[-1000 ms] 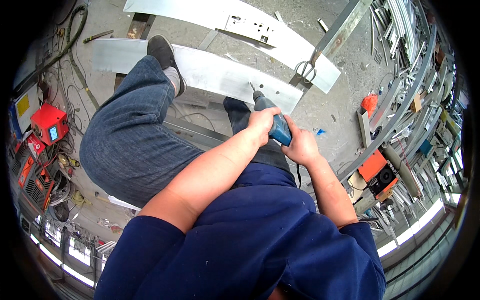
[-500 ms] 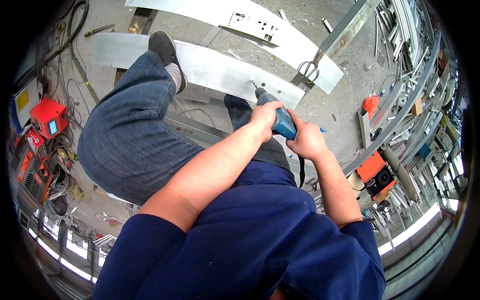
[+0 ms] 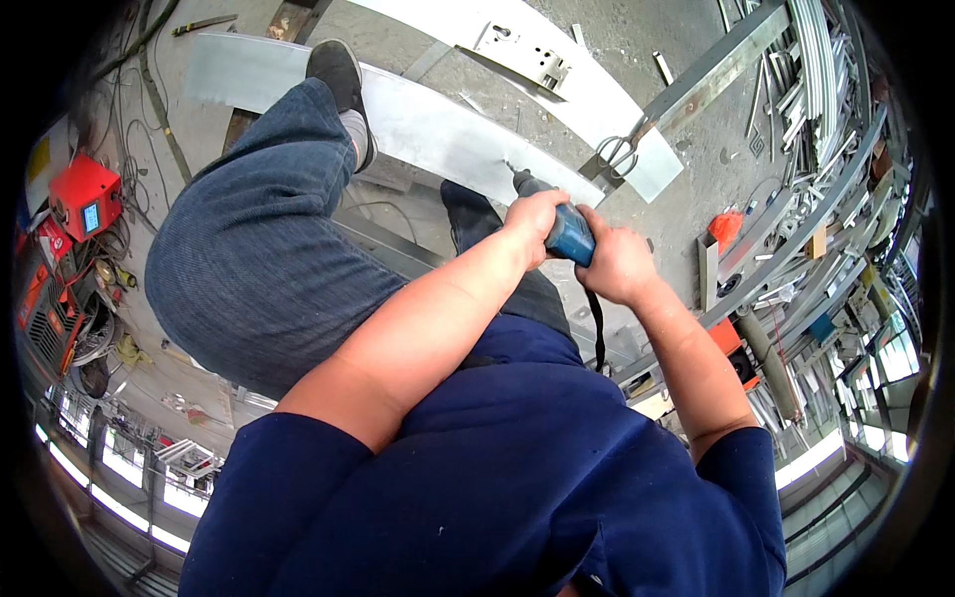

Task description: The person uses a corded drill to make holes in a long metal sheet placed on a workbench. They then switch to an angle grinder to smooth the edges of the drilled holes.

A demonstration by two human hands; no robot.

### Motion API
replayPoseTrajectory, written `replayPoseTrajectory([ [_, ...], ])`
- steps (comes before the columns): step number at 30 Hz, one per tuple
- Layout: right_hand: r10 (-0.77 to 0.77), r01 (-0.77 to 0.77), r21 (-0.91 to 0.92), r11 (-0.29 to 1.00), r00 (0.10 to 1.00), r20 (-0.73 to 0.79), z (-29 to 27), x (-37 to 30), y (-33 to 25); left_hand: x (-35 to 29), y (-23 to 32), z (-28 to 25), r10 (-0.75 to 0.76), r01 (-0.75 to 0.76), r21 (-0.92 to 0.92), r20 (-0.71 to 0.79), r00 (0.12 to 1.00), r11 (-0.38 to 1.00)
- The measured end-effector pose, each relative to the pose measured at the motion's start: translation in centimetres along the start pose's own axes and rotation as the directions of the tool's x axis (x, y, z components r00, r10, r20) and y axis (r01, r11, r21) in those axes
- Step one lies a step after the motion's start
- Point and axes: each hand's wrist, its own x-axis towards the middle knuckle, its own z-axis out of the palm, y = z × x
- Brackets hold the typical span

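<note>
Both my hands hold a blue power drill (image 3: 570, 237). My left hand (image 3: 535, 225) is wrapped round its front body, behind the dark chuck. My right hand (image 3: 619, 263) closes on the rear grip, from which a black strap dangles. The drill bit (image 3: 508, 164) points away from me, its tip at the surface of a long pale metal strip (image 3: 428, 117); whether it has cut in, I cannot tell. My left shoe (image 3: 336, 75) rests on this strip. Beyond it lies another pale metal strip (image 3: 587, 104), with scissors (image 3: 618, 155) near its right end.
A flat metal piece with cutouts (image 3: 522, 55) lies on the farther strip. A steel beam (image 3: 711, 68) runs off at the upper right. Piled metal profiles (image 3: 816, 90) and an orange bag (image 3: 726, 229) are on the right. A red machine (image 3: 86, 199) and cables stand left.
My view has shifted slightly, and the drill appears a little farther right and more foreshortened. Both hands keep their grip, and the bit stays at nearly the same part of the strip.
</note>
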Motion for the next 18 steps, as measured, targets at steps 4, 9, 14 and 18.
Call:
replayPoseTrajectory([
  [4, 0.033, -0.033, 0.014, 0.999, 0.999, 0.006, 0.5, -0.4, -1.0, -0.6, 0.2, -0.5, 0.016, -0.016, 0.033, -0.017, 1.0, 0.999],
  [9, 0.028, -0.027, -0.02, 0.999, 1.0, 0.002, -0.2, -0.2, -2.3, -0.2, 1.0, -1.7, -0.04, 0.04, -0.011, 0.031, 0.999, 0.999],
  [14, 0.067, -0.067, -0.007, 0.998, 0.997, 0.032, 2.4, -1.5, -4.2, 1.5, 0.7, -4.4, -0.12, 0.117, 0.033, 0.116, 0.986, 0.993],
  [18, 0.051, -0.051, 0.025, 0.998, 0.999, 0.013, 6.1, -2.4, -5.2, 2.4, 0.3, -6.6, -0.143, 0.133, 0.097, 0.093, 0.985, 0.986],
])
